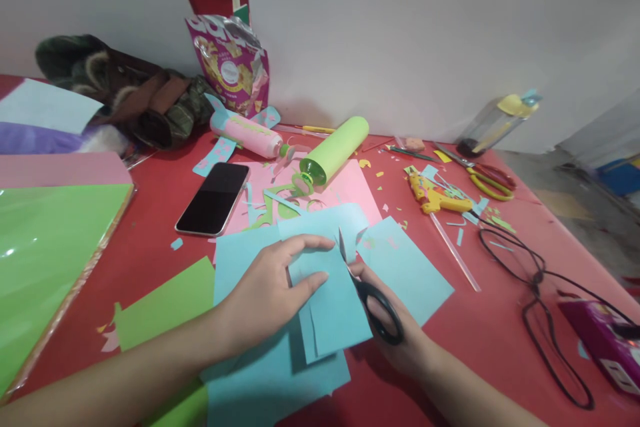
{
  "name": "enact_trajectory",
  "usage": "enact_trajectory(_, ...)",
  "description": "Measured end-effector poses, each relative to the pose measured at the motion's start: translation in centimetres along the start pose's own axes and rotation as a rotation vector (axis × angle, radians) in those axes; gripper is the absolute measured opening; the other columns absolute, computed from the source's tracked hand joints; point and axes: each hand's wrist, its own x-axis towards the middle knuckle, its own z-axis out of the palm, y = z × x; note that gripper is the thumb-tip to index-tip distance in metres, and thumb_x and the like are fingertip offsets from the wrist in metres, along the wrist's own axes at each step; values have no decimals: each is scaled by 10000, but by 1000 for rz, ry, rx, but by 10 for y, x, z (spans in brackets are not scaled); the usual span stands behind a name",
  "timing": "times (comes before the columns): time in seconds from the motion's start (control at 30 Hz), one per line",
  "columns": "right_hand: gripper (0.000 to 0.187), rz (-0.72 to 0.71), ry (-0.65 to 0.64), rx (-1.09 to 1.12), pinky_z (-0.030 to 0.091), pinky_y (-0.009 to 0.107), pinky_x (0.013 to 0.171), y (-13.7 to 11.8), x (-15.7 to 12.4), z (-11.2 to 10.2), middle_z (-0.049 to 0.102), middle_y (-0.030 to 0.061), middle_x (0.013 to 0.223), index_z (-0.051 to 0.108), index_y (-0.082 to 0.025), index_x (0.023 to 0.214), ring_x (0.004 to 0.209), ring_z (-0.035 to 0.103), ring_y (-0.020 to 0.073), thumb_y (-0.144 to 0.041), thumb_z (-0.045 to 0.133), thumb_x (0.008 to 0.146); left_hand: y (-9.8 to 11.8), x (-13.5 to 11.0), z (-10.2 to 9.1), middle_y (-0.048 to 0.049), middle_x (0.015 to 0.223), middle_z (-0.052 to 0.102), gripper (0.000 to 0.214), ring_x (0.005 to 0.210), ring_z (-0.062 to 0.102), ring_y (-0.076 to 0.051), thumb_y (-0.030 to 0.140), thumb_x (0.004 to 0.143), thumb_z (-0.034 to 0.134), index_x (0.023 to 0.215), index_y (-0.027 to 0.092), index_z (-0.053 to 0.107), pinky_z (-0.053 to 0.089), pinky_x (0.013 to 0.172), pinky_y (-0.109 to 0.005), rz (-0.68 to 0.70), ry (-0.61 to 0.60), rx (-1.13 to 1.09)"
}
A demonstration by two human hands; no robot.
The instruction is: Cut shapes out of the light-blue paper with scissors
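Note:
My left hand (285, 287) holds a folded sheet of light blue paper (335, 320), thumb on top and fingers at its far side. In my right hand (400, 327) are black-handled scissors (383, 313), their blades at the paper's upper right edge. A cut strip curls up beside the blades. Beneath lie more light blue sheets (270, 387), with another blue sheet (405, 273) to the right. Behind the hands rest a green paper-wrapped bottle (340, 147) and a pink wrapped bottle (250, 137) with blue fins, near a pink sheet (367, 197).
A phone (214, 200) lies left of the pink sheet. At right are a yellow glue gun (435, 195) with its black cord, red-and-yellow-handled scissors (490, 180), paper scraps and a purple power strip (603, 343). A snack bag (230, 67) and a clear bottle (500, 123) stand near the wall.

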Motion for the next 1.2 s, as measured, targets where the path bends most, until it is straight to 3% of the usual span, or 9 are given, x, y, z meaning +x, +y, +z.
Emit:
enact_trajectory(0.23,346,7,22,0,287,251,548,3,1,-1,449,-8,702,518,-248,881,579,369,132,-486,627,655,-1,0,-2,45,630,545,284,440,401,-81,265,752,518,1030,214,554,389,464,-199,43,-7,87)
enact_trajectory(0.43,344,-9,14,13,300,251,566,2,0,0,478,3,739,521,-243,892,616,396,138,-473,629,660,-2,0,0,20,656,581,277,632,557,-152,257,754,513,1024,220,562,439,534,-229,70,1,108)
enact_trajectory(0.83,328,-10,-5,-10,349,231,599,4,1,-4,485,-10,750,510,-241,930,617,431,121,-440,621,694,-4,-1,1,-22,999,592,317,933,552,-194,254,762,517,1077,223,491,464,673,-252,88,28,87)
enact_trajectory(0.93,356,-12,11,-40,358,234,601,4,1,-4,490,-7,740,507,-233,931,614,431,125,-462,621,684,-4,-1,1,-16,1013,583,328,882,562,-175,250,765,512,1090,225,474,460,685,-252,82,29,73)
enact_trajectory(1.03,369,-11,20,-68,363,237,612,4,1,-4,503,-1,753,508,-232,934,640,442,132,-473,620,679,-4,-1,1,-10,972,585,343,653,556,-124,258,764,507,1102,223,460,458,594,-237,62,32,77)
enact_trajectory(1.1,370,-10,21,-73,363,238,611,3,1,-4,503,-1,746,512,-231,928,643,443,134,-478,621,675,-4,-1,1,-6,962,582,355,490,472,-80,271,763,506,1111,225,450,443,524,-228,51,26,76)
enact_trajectory(1.2,366,-7,25,-78,363,240,603,2,1,-2,495,-2,724,521,-228,916,633,438,135,-480,624,672,-4,-1,1,-2,968,577,365,404,370,-49,278,760,511,1114,225,443,427,483,-220,48,16,67)
